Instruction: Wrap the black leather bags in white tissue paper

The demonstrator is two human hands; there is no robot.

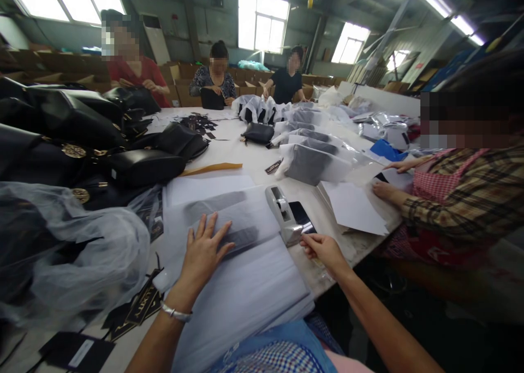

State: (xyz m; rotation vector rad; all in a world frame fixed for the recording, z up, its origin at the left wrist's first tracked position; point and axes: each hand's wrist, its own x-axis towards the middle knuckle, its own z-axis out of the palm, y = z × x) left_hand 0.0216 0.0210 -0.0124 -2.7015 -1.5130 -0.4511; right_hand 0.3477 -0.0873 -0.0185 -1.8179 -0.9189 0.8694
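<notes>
- Thin-wrapped dark bundle point(244, 234): it lies atop our white sheets point(245, 291), beneath our left hand point(207, 248), fingers apart and flat.
- Our right hand point(323, 250) has thumb and fingertips together at the tape dispenser point(281, 209); whether they pinch anything, we cannot tell.
- Beyond, we see translucent-wrapped bags point(309, 164), then three people point(286, 84).

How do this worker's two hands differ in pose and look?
The left hand lies spread on a translucent wrap over something dark; the right hand has its fingers bunched at the end of the tape dispenser. The left wrist wears a bracelet; the right shows none. Both hands are ungloved.
</notes>
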